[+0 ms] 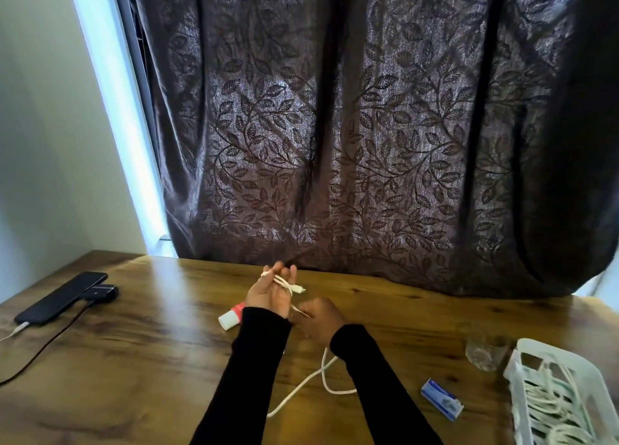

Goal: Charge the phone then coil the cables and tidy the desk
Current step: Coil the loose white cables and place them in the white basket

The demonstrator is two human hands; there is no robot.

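Where the wooden worktop (140, 361) meets its right edge, a pale slotted plastic basket (517, 371) holding coiled white cords (549, 407), a clear glass (484, 352) and a small blue box (442, 398) just left of it. Bare room at centre-left, a black phone (60, 297) plugged in far left. At centre, a thin white cable (284, 283) looped over the spread fingers of the left hand (271, 294), right hand (320, 320) closed on its strand, slack trailing toward the near edge.
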